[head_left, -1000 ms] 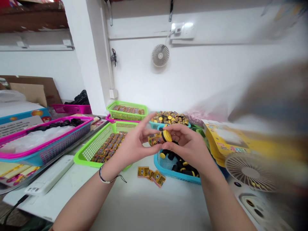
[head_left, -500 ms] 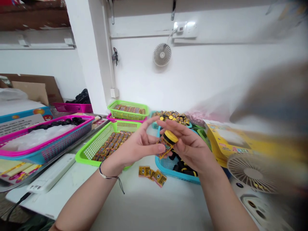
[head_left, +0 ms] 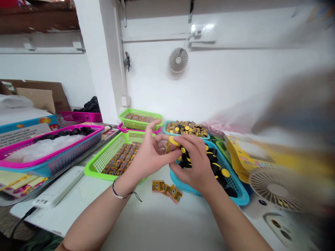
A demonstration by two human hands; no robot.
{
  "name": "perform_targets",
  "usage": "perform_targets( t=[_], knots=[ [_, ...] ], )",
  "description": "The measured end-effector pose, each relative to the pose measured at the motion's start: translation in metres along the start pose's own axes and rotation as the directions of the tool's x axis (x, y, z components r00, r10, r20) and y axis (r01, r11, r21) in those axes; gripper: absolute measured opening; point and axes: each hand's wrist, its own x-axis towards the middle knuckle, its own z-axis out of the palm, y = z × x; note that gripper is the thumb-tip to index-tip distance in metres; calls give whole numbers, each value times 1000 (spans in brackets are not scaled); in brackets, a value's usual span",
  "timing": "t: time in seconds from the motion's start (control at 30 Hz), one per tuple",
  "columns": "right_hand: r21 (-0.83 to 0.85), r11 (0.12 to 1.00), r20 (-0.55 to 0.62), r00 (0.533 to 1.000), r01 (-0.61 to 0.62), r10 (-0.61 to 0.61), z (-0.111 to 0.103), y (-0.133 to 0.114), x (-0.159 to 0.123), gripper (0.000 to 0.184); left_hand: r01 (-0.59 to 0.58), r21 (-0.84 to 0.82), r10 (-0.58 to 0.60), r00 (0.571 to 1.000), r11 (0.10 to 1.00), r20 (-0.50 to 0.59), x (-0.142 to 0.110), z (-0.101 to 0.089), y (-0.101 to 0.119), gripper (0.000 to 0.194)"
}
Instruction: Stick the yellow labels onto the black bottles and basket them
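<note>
Between both hands, above the table, is a small jar (head_left: 171,145) with a yellow lid and a printed yellow wrap. My left hand (head_left: 153,155) grips it from the left with thumb and fingers, index finger raised. From the right, my right hand (head_left: 192,162) closes its fingers and thumb around the same jar, hiding part of it. Below the hands lie several printed yellow labels (head_left: 167,190) in a loose pile. A blue basket (head_left: 242,200) of black jars with yellow lids stands behind and right of my right hand.
Left of my hands, a green basket (head_left: 91,169) holds rows of wrapped jars; another green basket (head_left: 121,114) stands behind it. A farther blue basket (head_left: 167,131) holds loose jars. A white power strip (head_left: 59,186) lies left; a fan (head_left: 276,188) and phone (head_left: 282,230) sit right.
The jar has turned from tilted to more upright and shifted slightly left. My right hand has moved left and down, wrapping closer around it, uncovering more of the blue basket.
</note>
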Motion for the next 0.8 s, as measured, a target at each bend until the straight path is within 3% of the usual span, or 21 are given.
perform_targets(
  t=[0.07, 0.13, 0.23, 0.33, 0.43, 0.53, 0.67, 0.8],
  knots=[
    [59, 998, -8, 1000, 24, -24, 3, -4, -1, 60, 95, -26, -91, 989, 995, 118, -3, 0, 0, 89],
    [104, 993, -1, 999, 49, -49, 3, -8, 0, 60, 218, -49, -201, 950, 975, 239, -5, 2, -1, 83],
    [84, 993, -27, 996, 84, -82, 1, -10, 2, 60, 310, -18, -293, 914, 950, 279, -8, 5, 0, 80],
    [41, 991, -43, 991, 130, -129, 0, -7, 3, 59, 256, 121, -276, 941, 959, 196, -10, 7, 3, 84],
    [86, 983, -42, 986, 164, -161, 3, -4, 0, 60, 171, 214, -215, 955, 962, 203, -10, 3, 6, 88],
    [173, 970, -53, 985, 170, -163, 7, -5, -3, 59, 131, 149, -173, 931, 980, 321, -11, -3, 6, 90],
    [180, 961, -122, 974, 209, -189, 8, -8, -4, 58, 204, -9, -177, 870, 979, 460, -10, -6, 5, 92],
    [125, 955, -139, 957, 271, -253, 2, -9, -1, 53, 120, -26, -96, 889, 992, 447, -11, -4, 5, 93]
  ],
)
